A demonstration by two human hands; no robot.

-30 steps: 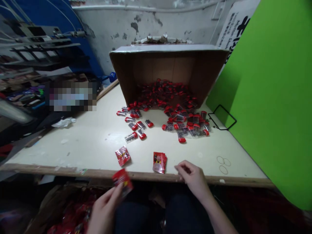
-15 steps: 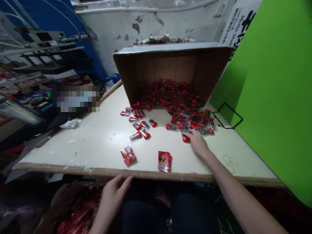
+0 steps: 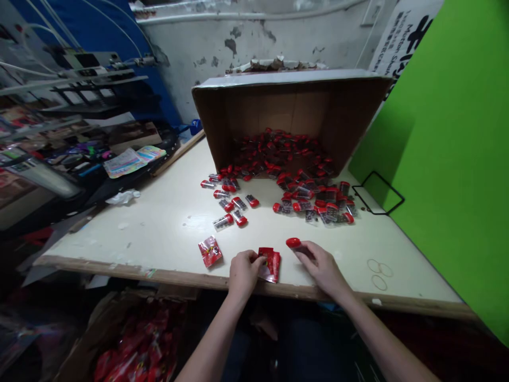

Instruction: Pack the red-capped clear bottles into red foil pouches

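My right hand [image 3: 324, 268] is closed on a small clear container with a red cap [image 3: 293, 242], the cap pointing left, held just over the table. At the table's front edge, my left hand [image 3: 244, 270] pinches the left side of a red printed packet [image 3: 269, 265] in a small stack. To the left lies another red packet [image 3: 210, 251], flat. Several similar red-capped containers [image 3: 239, 217] are scattered beyond the hands, and a denser heap [image 3: 330, 204] of them lies at the right.
A cardboard box [image 3: 292, 79] on its side opens toward me with many red-capped containers inside. Rubber bands [image 3: 379, 282] and a black wire frame [image 3: 379, 193] are at the right, beside a green panel [image 3: 453, 159]. Below left, a carton holds red packets [image 3: 135, 345].
My right hand has drawn back from the heap toward me with a red-capped container. My left hand has risen from below the table edge to the packet stack and taken hold of a packet.
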